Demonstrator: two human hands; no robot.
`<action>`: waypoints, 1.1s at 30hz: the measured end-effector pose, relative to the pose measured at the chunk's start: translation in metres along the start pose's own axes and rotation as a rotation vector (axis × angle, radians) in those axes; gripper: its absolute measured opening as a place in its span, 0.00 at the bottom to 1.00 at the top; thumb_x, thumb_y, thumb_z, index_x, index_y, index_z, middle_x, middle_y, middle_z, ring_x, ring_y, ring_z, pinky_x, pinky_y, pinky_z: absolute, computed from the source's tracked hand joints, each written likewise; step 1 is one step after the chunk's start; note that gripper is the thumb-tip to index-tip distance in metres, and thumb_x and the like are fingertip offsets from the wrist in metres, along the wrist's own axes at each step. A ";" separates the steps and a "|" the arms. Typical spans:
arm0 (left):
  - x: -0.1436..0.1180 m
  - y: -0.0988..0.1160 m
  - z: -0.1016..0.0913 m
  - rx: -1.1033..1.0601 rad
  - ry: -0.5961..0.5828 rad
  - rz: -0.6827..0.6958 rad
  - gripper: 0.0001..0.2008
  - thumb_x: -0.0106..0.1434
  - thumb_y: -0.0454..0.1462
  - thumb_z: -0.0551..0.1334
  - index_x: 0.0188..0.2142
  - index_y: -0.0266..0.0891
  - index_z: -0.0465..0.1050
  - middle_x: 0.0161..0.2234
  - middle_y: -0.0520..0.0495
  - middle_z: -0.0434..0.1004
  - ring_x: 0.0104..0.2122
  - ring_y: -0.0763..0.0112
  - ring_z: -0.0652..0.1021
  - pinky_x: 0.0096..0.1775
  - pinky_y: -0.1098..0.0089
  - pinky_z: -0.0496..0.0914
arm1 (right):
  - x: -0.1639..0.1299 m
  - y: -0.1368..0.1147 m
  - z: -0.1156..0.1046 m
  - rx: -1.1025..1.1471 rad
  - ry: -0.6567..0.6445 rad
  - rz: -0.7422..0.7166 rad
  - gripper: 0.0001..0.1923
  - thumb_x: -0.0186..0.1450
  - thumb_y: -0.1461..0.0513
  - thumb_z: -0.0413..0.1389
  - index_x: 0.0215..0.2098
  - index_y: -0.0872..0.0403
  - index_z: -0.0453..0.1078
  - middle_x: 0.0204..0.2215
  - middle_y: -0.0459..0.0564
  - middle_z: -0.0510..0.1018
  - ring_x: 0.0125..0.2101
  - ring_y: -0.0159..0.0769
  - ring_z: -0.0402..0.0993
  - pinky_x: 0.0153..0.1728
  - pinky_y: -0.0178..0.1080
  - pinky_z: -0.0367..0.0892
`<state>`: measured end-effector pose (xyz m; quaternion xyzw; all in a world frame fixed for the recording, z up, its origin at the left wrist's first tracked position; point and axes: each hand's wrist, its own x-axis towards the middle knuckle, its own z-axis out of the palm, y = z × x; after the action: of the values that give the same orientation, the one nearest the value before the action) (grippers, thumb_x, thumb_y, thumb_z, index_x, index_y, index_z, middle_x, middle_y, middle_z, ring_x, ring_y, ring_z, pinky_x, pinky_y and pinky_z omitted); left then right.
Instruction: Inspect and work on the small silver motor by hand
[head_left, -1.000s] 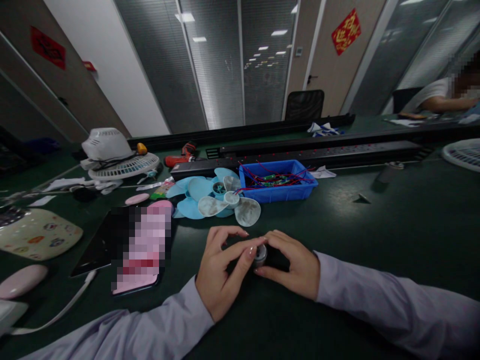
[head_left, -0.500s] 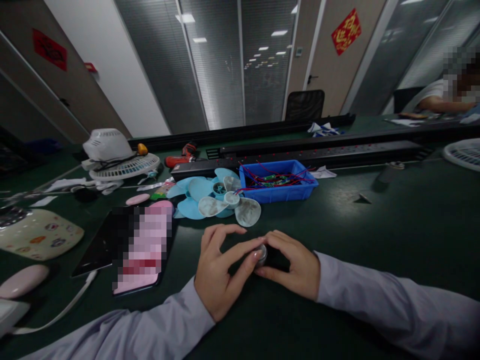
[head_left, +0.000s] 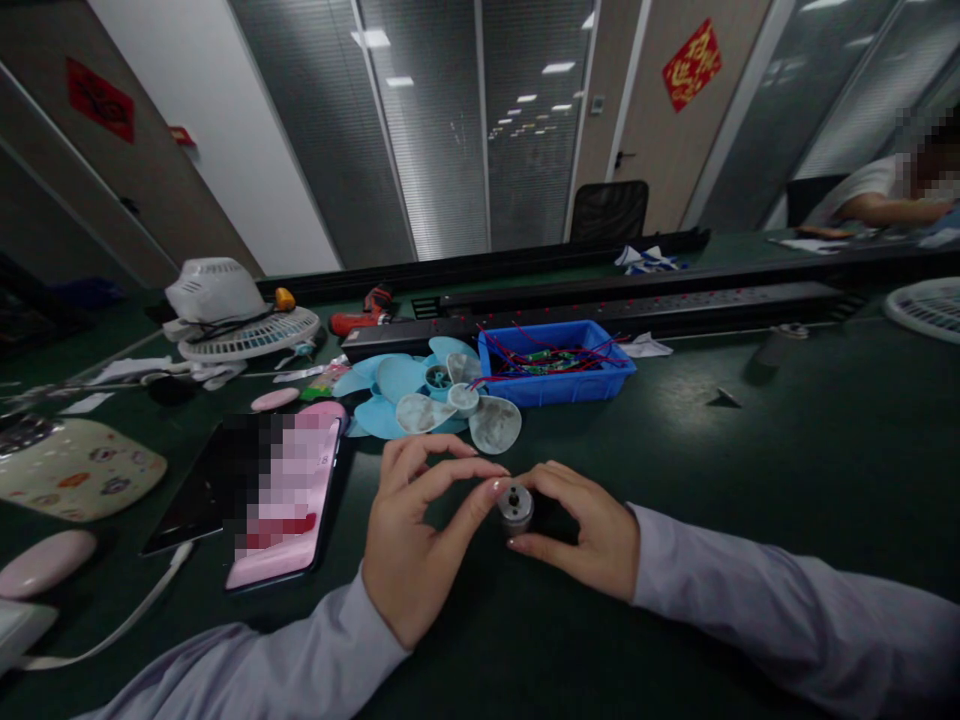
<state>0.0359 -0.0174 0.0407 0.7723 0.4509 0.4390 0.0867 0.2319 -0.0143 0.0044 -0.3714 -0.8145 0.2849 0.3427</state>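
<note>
Silvery metal motor (head_left: 516, 507) sitting low centre on dark green tabletop (head_left: 750, 450), axis facing up toward viewer. Right hand (head_left: 581, 530) gripping it from 3 o'clock. Left hand (head_left: 416, 530) pinching rim from 9 o'clock, equally near.

**My arms & hands, quick look**

Both my arms are in long sleeves, pale lavender-grey fabric, smooth w/ soft folds. Left sleeve (head_left: 300, 660) comes in from bottom left of the frame, right sleeve (head_left: 787, 610) from the lower right edge; cuffs are plain, no buttons visible, ending at the wrists. My left hand (head_left: 409, 545) & right hand (head_left: 589, 530) are bare, no gloves, no rings or watch seen. Nails longish, glossy pale-pink polish.
</note>
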 end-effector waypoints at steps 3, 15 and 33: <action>-0.008 -0.010 -0.013 0.043 0.024 -0.020 0.05 0.61 0.38 0.63 0.37 0.49 0.76 0.38 0.51 0.71 0.42 0.64 0.70 0.45 0.61 0.64 | 0.000 -0.001 -0.001 -0.003 -0.021 0.026 0.17 0.59 0.60 0.62 0.45 0.54 0.68 0.38 0.50 0.75 0.38 0.39 0.69 0.40 0.43 0.64; -0.058 -0.059 -0.041 0.250 -0.240 -0.044 0.15 0.56 0.53 0.63 0.39 0.55 0.79 0.38 0.47 0.76 0.39 0.60 0.75 0.38 0.59 0.73 | 0.000 -0.002 -0.003 0.005 -0.043 0.052 0.17 0.59 0.60 0.62 0.46 0.54 0.68 0.39 0.51 0.75 0.40 0.40 0.69 0.42 0.44 0.65; -0.026 -0.021 -0.003 -0.014 0.021 0.101 0.10 0.62 0.32 0.62 0.42 0.45 0.73 0.34 0.51 0.68 0.35 0.71 0.70 0.36 0.70 0.66 | 0.001 0.001 0.001 0.008 -0.012 0.019 0.16 0.59 0.60 0.62 0.44 0.54 0.68 0.38 0.50 0.75 0.39 0.40 0.69 0.40 0.43 0.64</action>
<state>0.0151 -0.0258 0.0158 0.7888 0.4092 0.4541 0.0652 0.2315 -0.0134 0.0037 -0.3761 -0.8118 0.2938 0.3364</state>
